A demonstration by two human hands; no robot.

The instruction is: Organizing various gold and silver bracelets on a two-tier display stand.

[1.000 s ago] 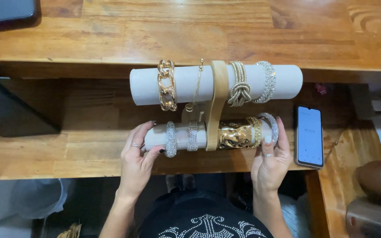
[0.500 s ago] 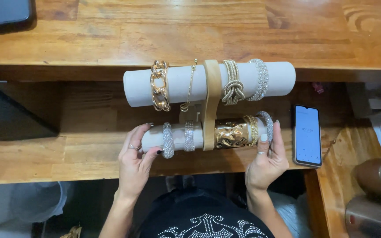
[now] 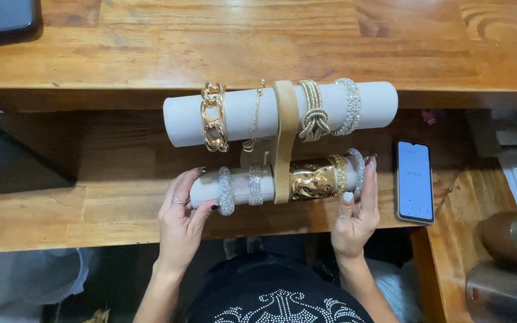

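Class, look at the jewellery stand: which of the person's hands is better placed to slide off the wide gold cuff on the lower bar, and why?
Probably the right hand: its fingers rest at the lower bar's right end beside the wide gold cuff, while the left hand holds the far end, past the wooden post.
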